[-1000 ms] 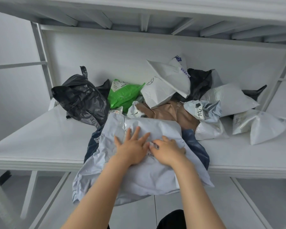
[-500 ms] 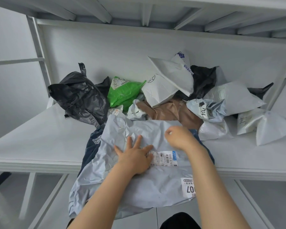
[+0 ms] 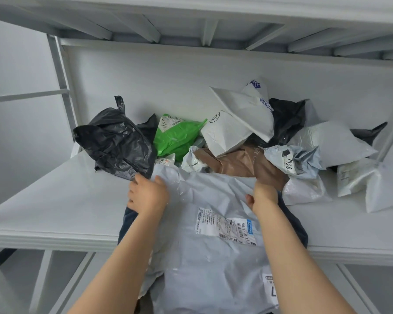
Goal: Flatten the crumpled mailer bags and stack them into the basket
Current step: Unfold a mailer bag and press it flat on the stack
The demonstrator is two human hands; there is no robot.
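A large grey mailer bag (image 3: 213,257) lies over the front edge of the white desk (image 3: 55,211), on top of a dark blue bag (image 3: 128,223). The left hand (image 3: 148,196) and the right hand (image 3: 264,196) each grip its far edge with curled fingers. Behind it is a crumpled pile: a black bag (image 3: 116,141), a green bag (image 3: 177,137) and a brown bag (image 3: 236,162).

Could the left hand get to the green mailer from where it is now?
Probably yes, once it lets go. The left hand grips the far corner of the grey mailer; the green mailer lies just beyond, top uncovered, the black bag beside it rather than over it.
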